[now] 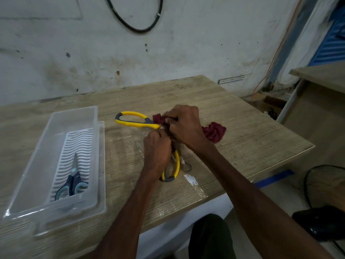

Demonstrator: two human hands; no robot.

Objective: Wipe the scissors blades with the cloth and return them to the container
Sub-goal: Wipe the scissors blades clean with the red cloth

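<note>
A: Since the two hands crowd together at mid-worktop (pixel 242 139), where do the yellow scissors (pixel 137 121) lie?

B: Right under them, levered wide open. One yellow-and-grey handle loop reaches out toward 9 o'clock from the hands, and the other runs back toward 6 o'clock, so the handles form a broad V. The blades are hidden by fingers and fabric, so I cannot tell which way they point.

A: And the hands themselves?

B: The left hand (pixel 157 146) is curled round the scissors where the 6 o'clock handle begins. The right hand (pixel 183 124) pinches the maroon cloth (pixel 214 134) bunched over the pivot. The cloth's loose end trails to 3 o'clock on the worktop.

A: The container (pixel 78 113)?

B: Clear plastic, well apart at 9 o'clock, with its long axis running 12 to 6. On its white ribbed insert (pixel 82 143) lie blue scissors (pixel 73 181), closed, with the tip toward 12 and the handles toward 6.

A: Any lettering?

B: Too blurred to tell.
</note>
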